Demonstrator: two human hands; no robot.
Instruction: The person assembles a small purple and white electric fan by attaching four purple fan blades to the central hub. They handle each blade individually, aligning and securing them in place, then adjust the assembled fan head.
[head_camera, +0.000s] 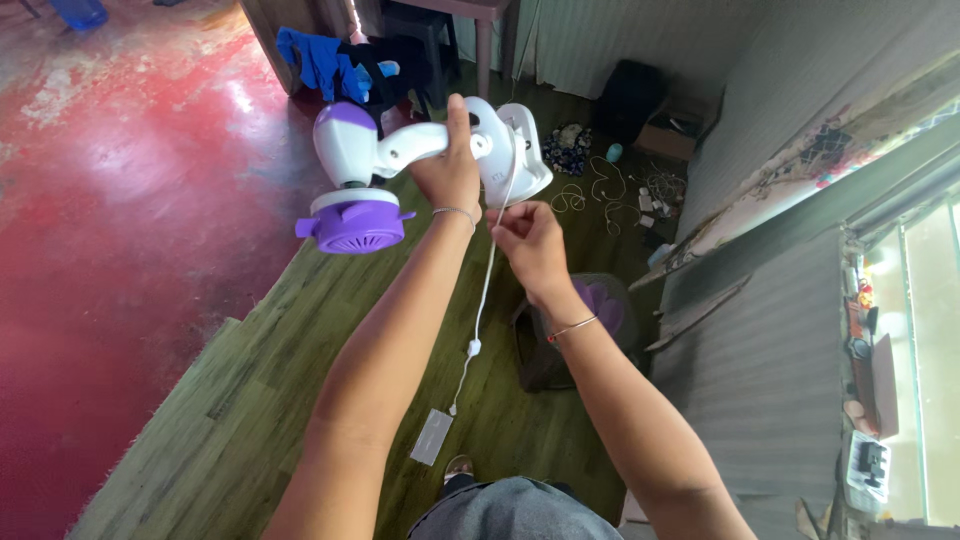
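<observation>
Left hand (450, 165) is gripping the white neck of the fan body (400, 150), fingers wrapped closed, holding it up ahead, long axis running left-right. Right hand (530, 240) is pinching the white cord (483, 300) just below the base; cord is hanging downward

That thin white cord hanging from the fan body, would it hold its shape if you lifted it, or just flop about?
Probably floppy: the cord droops in a loose curve below the right hand that pinches it. The small switch partway down likely makes it swing like a pendulum. It looks light, since the fingers hold it with a mere pinch while the left hand carries the fan body.
</observation>
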